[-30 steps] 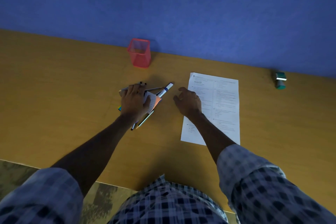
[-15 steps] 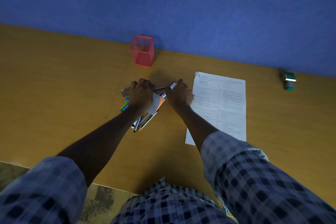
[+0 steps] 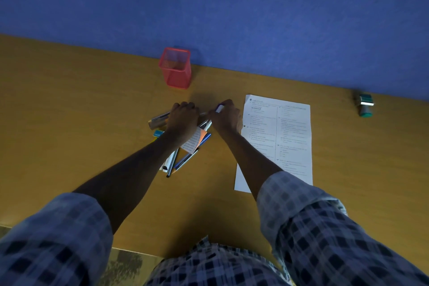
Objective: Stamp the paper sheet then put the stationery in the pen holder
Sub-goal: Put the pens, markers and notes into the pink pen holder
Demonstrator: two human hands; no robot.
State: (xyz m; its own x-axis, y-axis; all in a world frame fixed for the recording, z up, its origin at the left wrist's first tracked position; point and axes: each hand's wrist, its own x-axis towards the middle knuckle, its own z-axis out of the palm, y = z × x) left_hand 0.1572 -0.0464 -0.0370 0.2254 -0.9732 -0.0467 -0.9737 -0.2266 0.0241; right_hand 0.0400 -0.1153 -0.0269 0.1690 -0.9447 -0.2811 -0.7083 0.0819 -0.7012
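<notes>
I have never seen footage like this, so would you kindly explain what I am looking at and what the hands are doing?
There is no machine here. A person wears a camera on the head, looking down at their own arms and a wooden desk against a blue wall. The left hand presses on a pile of pens and small stationery. The right hand closes on a marker at the pile's edge. Beyond stands a red pen holder, apparently empty. A printed sheet lies to the right, and a stamp sits far right, untouched.
</notes>
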